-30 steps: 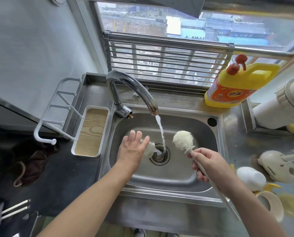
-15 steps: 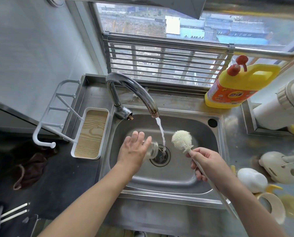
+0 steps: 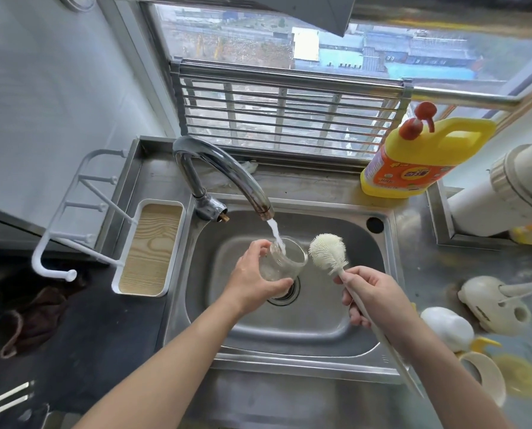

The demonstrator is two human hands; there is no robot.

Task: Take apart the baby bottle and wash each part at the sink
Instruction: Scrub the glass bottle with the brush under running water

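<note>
Your left hand point(image 3: 249, 274) is wrapped round the clear bottle body point(image 3: 289, 258), thumb on the near side and fingers curled over the far side, clamping its lower half. The bottle is tilted. Its long axis runs from the base in your palm up and to the right, and the open mouth points up and away from your grip, toward the faucet spout point(image 3: 258, 199). The water stream point(image 3: 275, 232) falls from the spout into that mouth. Beneath your grip lies the drain point(image 3: 281, 300) of the sink point(image 3: 289, 363).

Your right hand point(image 3: 373, 298) is closed round the stem of the bottle brush point(image 3: 328, 252). The brush's long axis slants from lower right to upper left. Its bristle head stands above and left of your grip, just beside the bottle's rim; contact cannot be told. The handle's tail runs down and right past your wrist.

Right of that hand, on the counter, rest a white dome cap point(image 3: 447, 328) and a cream handled collar point(image 3: 490, 308).
</note>
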